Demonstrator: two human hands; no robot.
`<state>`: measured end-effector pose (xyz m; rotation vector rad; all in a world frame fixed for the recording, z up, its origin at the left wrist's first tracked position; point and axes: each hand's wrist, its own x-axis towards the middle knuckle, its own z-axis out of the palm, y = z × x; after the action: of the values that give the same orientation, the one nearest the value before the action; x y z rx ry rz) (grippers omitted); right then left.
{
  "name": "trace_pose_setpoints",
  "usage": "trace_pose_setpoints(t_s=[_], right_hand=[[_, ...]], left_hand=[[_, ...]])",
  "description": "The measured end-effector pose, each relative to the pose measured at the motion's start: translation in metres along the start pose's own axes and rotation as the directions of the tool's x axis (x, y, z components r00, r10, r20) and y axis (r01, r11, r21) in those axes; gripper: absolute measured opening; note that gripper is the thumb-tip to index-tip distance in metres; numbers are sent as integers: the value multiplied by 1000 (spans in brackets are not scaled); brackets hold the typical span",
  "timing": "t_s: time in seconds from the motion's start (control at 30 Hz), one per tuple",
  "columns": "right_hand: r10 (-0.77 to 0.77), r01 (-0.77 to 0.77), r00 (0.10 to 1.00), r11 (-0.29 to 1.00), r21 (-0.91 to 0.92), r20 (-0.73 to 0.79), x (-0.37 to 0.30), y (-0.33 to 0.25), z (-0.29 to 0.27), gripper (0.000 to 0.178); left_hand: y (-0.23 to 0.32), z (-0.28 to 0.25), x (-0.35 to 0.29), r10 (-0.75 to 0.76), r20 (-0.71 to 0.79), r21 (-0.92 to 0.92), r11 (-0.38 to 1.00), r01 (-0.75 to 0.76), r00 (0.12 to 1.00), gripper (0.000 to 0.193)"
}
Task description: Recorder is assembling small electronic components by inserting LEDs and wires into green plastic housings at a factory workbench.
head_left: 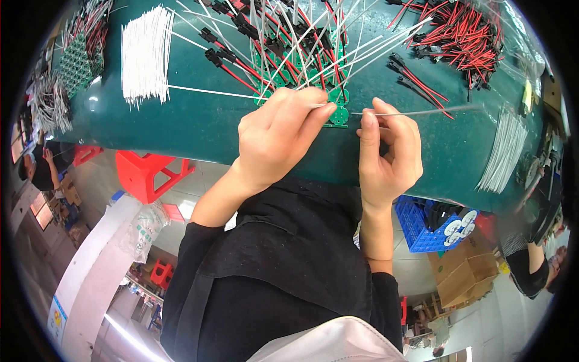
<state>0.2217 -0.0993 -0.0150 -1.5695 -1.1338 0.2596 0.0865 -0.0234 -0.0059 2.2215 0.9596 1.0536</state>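
My left hand (280, 133) is closed in a pinch on a thin white wire, whose end shows at the fingertips over the near edge of the green circuit boards (341, 116). To its right, my right hand (391, 151) pinches a thin grey wire (437, 111) between thumb and forefinger. This wire stretches out to the right, and its short tip points left toward the boards. Red-and-black leads with black connectors (214, 57) and long white wires (386, 45) rise from the boards behind my hands. My left hand hides part of the board panel.
A bundle of white wires (146, 57) lies on the green table (199, 130) at left, grey wires (503, 151) at right. Red-and-black leads (461, 42) are heaped at far right. Below stand a red stool (142, 175) and a blue crate (416, 232). People are at both sides.
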Motion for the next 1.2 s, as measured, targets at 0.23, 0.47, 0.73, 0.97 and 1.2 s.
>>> trace_pose_setpoints(t_s=[0.23,0.47,0.73,0.97,1.2], right_hand=[[-44,44,997,999,10,64,-1,-5,0,19],[-70,76,992,996,-54,102,-4,-3,1,19],[-121,135,984,985,-105,130,-2,-3,5,20],[-135,147,984,984,-104,116,0,-5,3,26],[-84,98,989,989,-114,123,0,-8,2,23]], left_hand=[[-4,6,-1,24,-60,-99,995,-30,998,41],[4,-10,-10,30,1,-36,999,-30,1000,25],[2,-4,-16,-116,-36,-209,972,106,993,19],[1,-4,-14,-67,-17,-142,988,64,998,20],[0,-3,-16,-83,-23,-156,985,78,996,20]])
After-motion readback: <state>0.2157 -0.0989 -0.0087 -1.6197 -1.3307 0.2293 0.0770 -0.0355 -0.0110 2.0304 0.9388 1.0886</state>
